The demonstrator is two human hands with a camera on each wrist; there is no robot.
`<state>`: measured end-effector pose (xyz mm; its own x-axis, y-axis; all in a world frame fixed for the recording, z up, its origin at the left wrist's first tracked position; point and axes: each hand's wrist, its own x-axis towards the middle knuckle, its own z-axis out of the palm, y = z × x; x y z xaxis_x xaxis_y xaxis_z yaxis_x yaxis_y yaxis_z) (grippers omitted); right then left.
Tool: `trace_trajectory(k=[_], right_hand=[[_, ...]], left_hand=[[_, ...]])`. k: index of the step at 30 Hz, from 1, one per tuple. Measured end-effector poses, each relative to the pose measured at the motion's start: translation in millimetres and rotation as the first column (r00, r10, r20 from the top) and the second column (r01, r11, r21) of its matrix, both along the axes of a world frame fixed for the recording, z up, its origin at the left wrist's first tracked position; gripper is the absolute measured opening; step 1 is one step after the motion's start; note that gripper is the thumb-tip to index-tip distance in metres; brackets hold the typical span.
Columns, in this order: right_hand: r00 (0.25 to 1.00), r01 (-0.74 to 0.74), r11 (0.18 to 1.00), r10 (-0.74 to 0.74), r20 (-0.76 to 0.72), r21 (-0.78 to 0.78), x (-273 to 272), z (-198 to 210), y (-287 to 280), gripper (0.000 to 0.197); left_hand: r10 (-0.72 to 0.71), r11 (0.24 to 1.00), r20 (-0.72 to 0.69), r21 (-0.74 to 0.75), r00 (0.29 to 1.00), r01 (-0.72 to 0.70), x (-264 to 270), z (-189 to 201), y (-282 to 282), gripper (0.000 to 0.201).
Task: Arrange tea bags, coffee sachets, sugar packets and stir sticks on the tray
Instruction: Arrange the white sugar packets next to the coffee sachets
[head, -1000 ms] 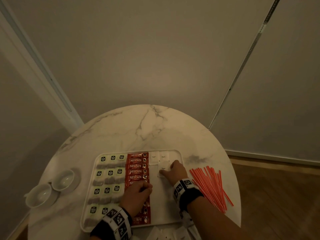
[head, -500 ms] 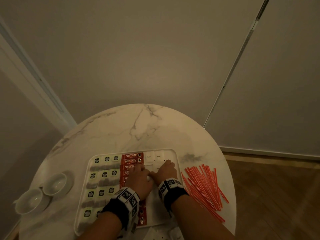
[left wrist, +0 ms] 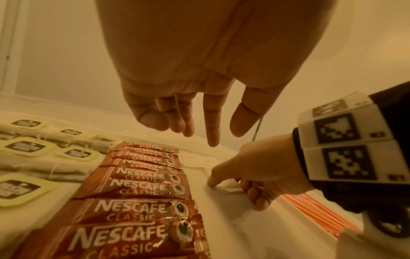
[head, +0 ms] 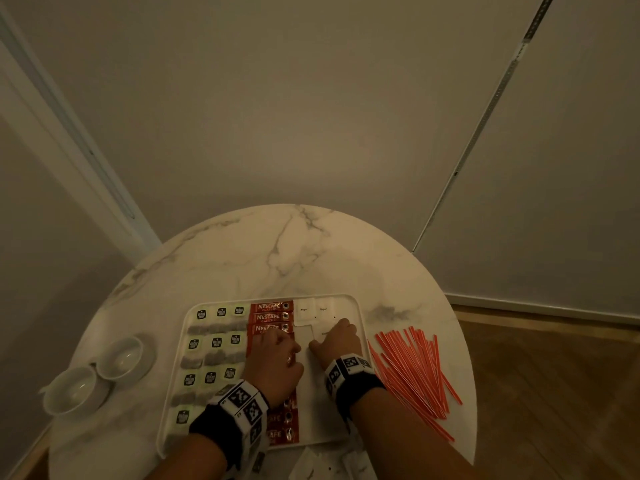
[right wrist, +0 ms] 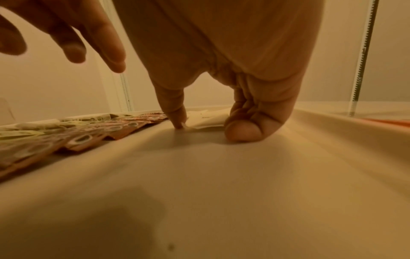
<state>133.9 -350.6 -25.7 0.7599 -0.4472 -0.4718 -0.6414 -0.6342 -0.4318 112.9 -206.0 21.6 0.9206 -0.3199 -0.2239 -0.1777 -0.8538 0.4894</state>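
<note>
A white tray [head: 350,304] holds rows of tea bags [head: 216,342], a column of red coffee sachets [head: 272,317] and white sugar packets [head: 304,311] at its far right. My right hand [head: 337,341] rests low on the tray floor. Its thumb and curled fingers pinch one sugar packet [right wrist: 208,119] lying just below the far two. My left hand [left wrist: 199,129] hovers over the sachets [left wrist: 142,184] beside it, fingers hanging loose and holding nothing. Red stir sticks [head: 412,368] lie in a loose pile on the table, right of the tray.
Two white cups [head: 119,356] [head: 74,389] stand on the round marble table [head: 294,254] left of the tray. Several loose white packets [head: 311,467] lie at the table's near edge. Walls close in behind the table.
My left hand has moved forward from the lower sachets to sit beside my right hand. My right hand has stayed on the sugar packet, shifting slightly left.
</note>
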Motion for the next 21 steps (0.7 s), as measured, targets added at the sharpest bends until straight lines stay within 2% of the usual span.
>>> trace_trajectory(k=[9, 15, 18, 21], right_hand=[[1.000, 0.012, 1.000, -0.011, -0.024, 0.009, 1, 0, 0, 0.068], [1.000, 0.013, 1.000, -0.012, -0.018, 0.022, -6, 13, -10, 0.084], [1.000, -0.028, 0.998, 0.028, 0.009, 0.056, -27, 33, -28, 0.071], [0.986, -0.156, 0.985, 0.151, 0.065, 0.079, -60, 47, -43, 0.034]], left_hand=[[-0.008, 1.000, -0.005, -0.003, 1.000, 0.008, -13, 7, 7, 0.035], [-0.106, 0.994, -0.063, -0.038, 0.992, 0.104, -37, 17, 9, 0.031], [-0.210, 0.978, -0.167, -0.036, 0.963, 0.207, -59, 19, 8, 0.029], [-0.353, 0.927, -0.275, 0.024, 0.894, 0.374, -82, 8, 7, 0.032]])
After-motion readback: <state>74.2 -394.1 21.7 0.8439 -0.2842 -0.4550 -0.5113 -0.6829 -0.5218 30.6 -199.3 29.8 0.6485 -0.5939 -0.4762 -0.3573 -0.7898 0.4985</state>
